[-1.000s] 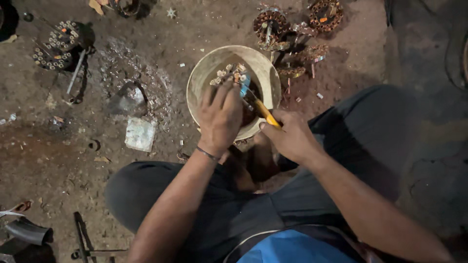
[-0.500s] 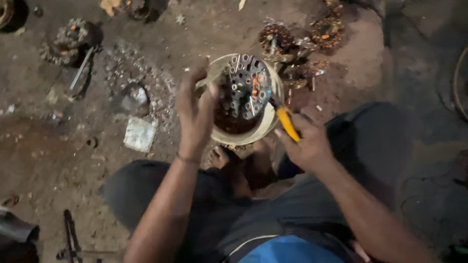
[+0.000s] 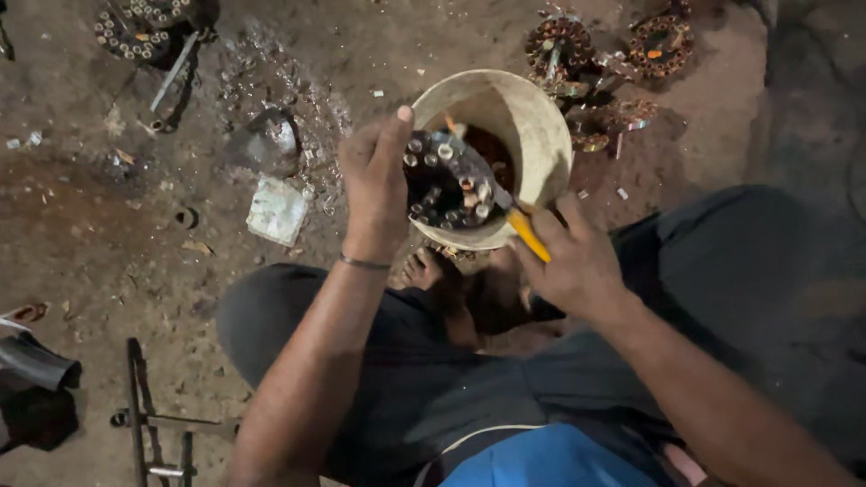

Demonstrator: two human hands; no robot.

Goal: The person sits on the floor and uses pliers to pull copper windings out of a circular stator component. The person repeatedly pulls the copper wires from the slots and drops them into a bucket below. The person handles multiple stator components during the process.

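Left hand: the left hand point(image 3: 377, 176) is reached out over the knees, with the back of it up and the thumb pointing up. It is closed on the edge of a round part point(image 3: 448, 182), which is held tipped up on its side.
Right hand: the right hand point(image 3: 573, 261) is bent in from the right. Its fingers are wrapped tight around a tool with a yellow handle point(image 3: 526, 233).
Tool: the tip of it is pressed against the round part.
Round part: it is dark and flat like a wheel, and little shiny tubes are set in a ring on it. It is held just over the bowl point(image 3: 532, 126), in front of the body.
Bowl: it is round, pale and smooth inside. It is set on the ground point(image 3: 108, 243) by the bare feet point(image 3: 451, 280).
Ground: it is brown, dusty and rough.
Other round parts: more of them point(image 3: 622, 63) are lying behind the bowl. They look rusty, with thin wire wound on them.
Wrist: a thin band point(image 3: 364, 263) is worn on the left wrist.
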